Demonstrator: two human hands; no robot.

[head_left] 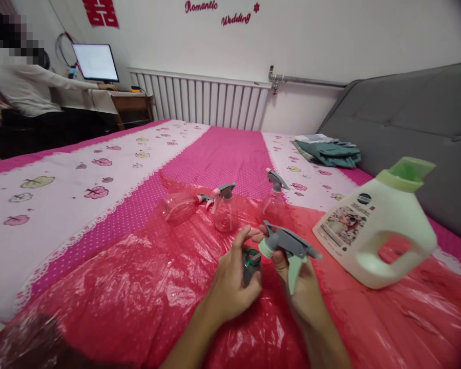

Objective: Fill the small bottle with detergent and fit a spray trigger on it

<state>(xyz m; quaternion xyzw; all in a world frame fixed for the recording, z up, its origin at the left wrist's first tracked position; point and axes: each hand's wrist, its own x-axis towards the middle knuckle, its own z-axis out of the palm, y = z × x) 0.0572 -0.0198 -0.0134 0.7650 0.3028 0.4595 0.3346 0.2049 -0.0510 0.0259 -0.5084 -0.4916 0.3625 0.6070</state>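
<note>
My left hand (236, 282) is closed around a dark green bottle (252, 264) whose open neck faces up. Beside it, my right hand (301, 279) grips a grey spray head (290, 243) with a pale green trigger and collar. The spray head is apart from the bottle's neck. Just beyond my hands stand two clear spray bottles with grey and pink heads, one at the middle (226, 214) and one to the right (273, 205). A third clear spray bottle (180, 206) lies on its side at the left.
Red plastic sheeting (138, 287) covers the near part of the bed (230, 148). A large pale green jug (372, 230) leans at the right. Folded clothes (326, 151) lie near the grey headboard (407, 107). A person (26, 87) sits at a desk with a monitor at far left.
</note>
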